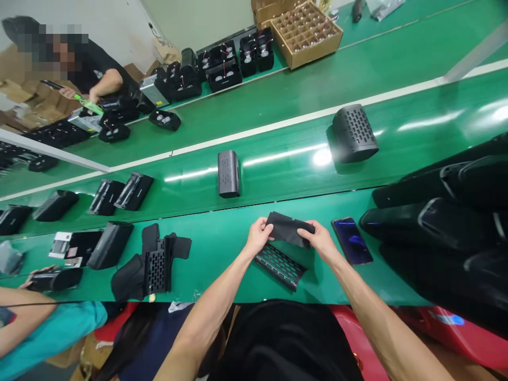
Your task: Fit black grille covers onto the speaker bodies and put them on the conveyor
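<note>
Between my two hands a piece of black mesh cloth (286,227) is stretched out above the green bench. My left hand (259,234) pinches its left end, thumb on top. At its right end my right hand (317,237) grips it between thumb and fingers. Just below the cloth lies a black slotted speaker grille (280,266), tilted on the bench and partly covered by the cloth at its upper edge. Right of my right hand rests a phone (352,241) with a lit screen.
Several black bags or cases (444,211) crowd the right. Left lie a grille (157,270) and black cloth pieces (129,278). Speaker housings (229,173) and a slotted one (355,132) sit on the belt. A divided carton (305,34) stands behind; co-workers are at left.
</note>
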Available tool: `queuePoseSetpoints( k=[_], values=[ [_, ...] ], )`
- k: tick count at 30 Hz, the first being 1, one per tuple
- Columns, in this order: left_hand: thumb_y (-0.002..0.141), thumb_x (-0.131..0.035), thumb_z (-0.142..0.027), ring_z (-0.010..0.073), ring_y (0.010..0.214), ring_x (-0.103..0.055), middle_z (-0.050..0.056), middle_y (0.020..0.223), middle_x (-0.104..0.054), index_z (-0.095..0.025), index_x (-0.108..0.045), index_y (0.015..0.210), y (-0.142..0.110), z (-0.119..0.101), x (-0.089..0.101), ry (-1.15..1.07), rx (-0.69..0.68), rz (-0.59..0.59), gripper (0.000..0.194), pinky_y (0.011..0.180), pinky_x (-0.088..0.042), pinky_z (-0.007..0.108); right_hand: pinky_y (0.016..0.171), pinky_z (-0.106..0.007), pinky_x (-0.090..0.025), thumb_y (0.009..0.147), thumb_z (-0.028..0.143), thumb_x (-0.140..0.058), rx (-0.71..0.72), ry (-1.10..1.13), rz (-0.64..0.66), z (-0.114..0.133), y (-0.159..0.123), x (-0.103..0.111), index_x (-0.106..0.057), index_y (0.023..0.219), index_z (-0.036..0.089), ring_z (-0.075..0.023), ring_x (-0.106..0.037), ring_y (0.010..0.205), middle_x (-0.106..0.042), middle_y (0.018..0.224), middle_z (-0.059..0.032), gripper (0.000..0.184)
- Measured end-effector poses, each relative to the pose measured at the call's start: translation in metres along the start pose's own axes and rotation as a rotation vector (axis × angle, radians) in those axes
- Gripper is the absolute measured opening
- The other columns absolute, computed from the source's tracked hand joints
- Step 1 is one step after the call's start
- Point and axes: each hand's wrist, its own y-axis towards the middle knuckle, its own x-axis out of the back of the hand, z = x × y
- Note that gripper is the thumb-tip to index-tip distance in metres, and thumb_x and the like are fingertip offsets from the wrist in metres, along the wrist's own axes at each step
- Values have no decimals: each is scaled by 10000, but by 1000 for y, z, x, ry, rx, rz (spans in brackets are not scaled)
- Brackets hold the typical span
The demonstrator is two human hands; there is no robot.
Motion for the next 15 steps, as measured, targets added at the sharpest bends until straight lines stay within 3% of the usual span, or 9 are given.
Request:
queuePoseSetpoints(
  k=[3, 6, 9, 11, 15],
  values=[
    [871, -733, -369, 118, 583, -694, -34, 699, -674, -202, -575, 902, 15, 15, 10, 106, 44, -60, 231, 499, -515, 168, 876, -403, -492, 723, 379, -743, 41, -217, -166, 9, 20, -11, -638, 1088, 208, -292, -653, 990, -708, 1058, -93, 416],
    [909, -702, -375, 118, 506, -696, -31, 663, -658, -198, -533, 805, 25, 26, 17, 165, 97, -78, 266, 426, -431, 139, 968, -422, -433, 842, 374, -663, 79, -392, -272, 16, 19, -31, -616, 1226, 195, -322, -598, 1161, -648, 1278, -161, 426],
    [938, -670, -405, 142, 513, -725, -32, 630, -637, -194, -520, 768, 30, 32, 23, 180, 126, -48, 309, 413, -414, 133, 868, -364, -446, 927, 448, -613, 72, -507, -211, 15, 6, -62, -677, 1019, 226, -270, -656, 955, -725, 1021, -93, 248],
    [959, -641, -417, 156, 529, -739, -27, 616, -636, -190, -543, 770, 31, 33, 26, 180, 137, -23, 311, 421, -436, 141, 765, -327, -438, 923, 475, -646, 40, -565, -148, 13, 1, -85, -675, 865, 243, -238, -656, 799, -721, 830, -43, 241],
    [978, -615, -402, 148, 519, -726, -7, 622, -675, -181, -602, 794, 32, 34, 27, 190, 120, 10, 288, 447, -477, 160, 717, -308, -409, 952, 427, -641, -10, -640, -155, 6, 5, -111, -681, 842, 235, -242, -673, 814, -736, 834, -58, 225]
  ],
)
